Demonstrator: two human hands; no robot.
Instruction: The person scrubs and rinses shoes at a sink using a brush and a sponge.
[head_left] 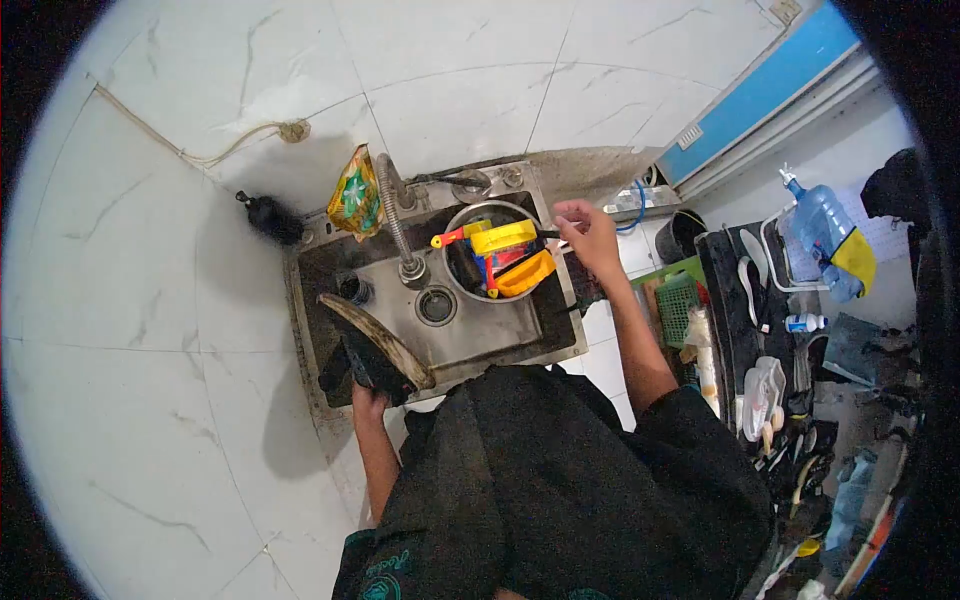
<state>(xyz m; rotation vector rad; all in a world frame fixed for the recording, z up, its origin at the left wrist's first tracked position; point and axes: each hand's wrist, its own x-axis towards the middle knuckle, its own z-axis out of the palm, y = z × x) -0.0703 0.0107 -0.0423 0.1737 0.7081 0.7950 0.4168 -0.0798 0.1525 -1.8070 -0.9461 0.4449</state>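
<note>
A metal sink (470,340) lies ahead, with a flexible faucet (392,215) over its drain. In its right part sits a round metal basin (462,222) holding yellow, red and orange plastic-handled items (505,238). My right hand (588,235) is at the basin's right edge, its fingers pinched by a dark handle end; the exact grip is too small to make out. At the sink's lower left, my left hand (368,400) grips a dark object with a long brownish, worn edge (380,340), tilted over the sink.
A yellow-green pouch (356,195) stands behind the faucet, and a black bottle (268,218) is to the left. On the right are a black bucket (682,236), a green basket (678,308), a rack of utensils (750,290) and a blue water jug (828,235).
</note>
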